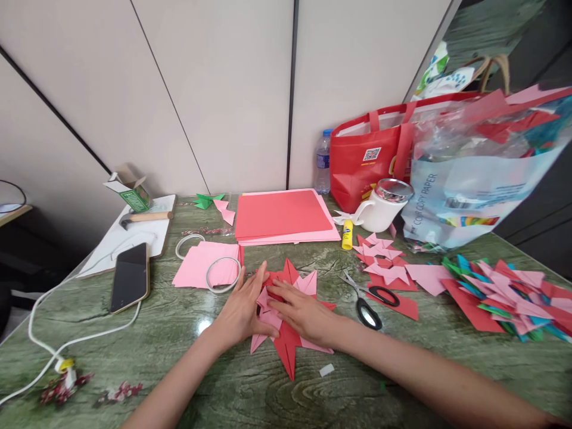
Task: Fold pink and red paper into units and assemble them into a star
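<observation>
A folded star of red and pink paper [292,280] lies on the green marbled table [223,381], just in front of me. My left hand [241,310] rests on its left side with the fingers stretched out flat. My right hand [304,313] lies across its middle, fingers extended and pressing down on the pink folds. Neither hand grips anything; both lie flat on the paper. Parts of the star are hidden under my palms.
Black-handled scissors [369,301] lie right of the star, beside finished paper stars [384,265] and a heap [509,298]. Behind: a red paper stack [283,214], glue stick [347,234], white mug [384,205], red bag [366,158], plastic bag [473,179]. Left: phone [129,277], tape rings [222,274], pink sheets [196,262].
</observation>
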Available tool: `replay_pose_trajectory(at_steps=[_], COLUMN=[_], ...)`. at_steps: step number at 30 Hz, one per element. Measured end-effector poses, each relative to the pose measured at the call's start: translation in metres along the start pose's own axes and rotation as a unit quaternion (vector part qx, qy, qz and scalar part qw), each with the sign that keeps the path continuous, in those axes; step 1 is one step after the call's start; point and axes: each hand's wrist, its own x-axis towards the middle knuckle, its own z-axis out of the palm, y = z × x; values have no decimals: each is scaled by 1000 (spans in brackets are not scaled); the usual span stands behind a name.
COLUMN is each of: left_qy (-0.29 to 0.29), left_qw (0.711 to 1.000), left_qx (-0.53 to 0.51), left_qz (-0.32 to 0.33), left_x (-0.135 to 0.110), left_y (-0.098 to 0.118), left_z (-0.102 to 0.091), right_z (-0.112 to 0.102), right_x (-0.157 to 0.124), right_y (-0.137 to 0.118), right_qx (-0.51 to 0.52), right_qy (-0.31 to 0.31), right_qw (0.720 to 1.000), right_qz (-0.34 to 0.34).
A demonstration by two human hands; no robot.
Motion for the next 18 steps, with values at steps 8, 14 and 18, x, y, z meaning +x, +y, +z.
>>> replay_pose_trajectory(at_steps=[8,14,18], left_qy=[91,115,113], left_qw=[992,982,984], left_qx=[72,128,126], left_qz=[58,82,58], left_x=[-15,-45,-51], left_y=[-3,2,3], left_z=[5,12,18], right_z=[-1,0,-1], right_x=[0,-1,-2], right_y=[-1,-2,-4], right_qx=[18,3,14], right_qy=[-10,-20,-37], right_qw=[999,999,998], right_qz=[27,28,41])
